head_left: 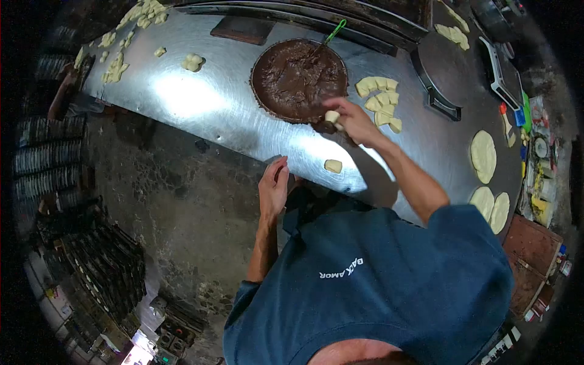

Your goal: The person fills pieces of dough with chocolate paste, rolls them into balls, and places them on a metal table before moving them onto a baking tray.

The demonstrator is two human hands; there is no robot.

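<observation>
Your right hand pinches a dough piece (long axis unclear) beside the filling bowl; your left hand, fingers loosely curled, rests empty on the table edge.

Dim fisheye view, glare on table

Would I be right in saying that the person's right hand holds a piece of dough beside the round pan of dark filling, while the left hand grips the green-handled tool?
Not quite. In the head view the left hand rests on the edge of the metal table; the green-handled tool lies untouched in the round pan of dark filling. The right hand does hold a piece of dough beside it.
</observation>
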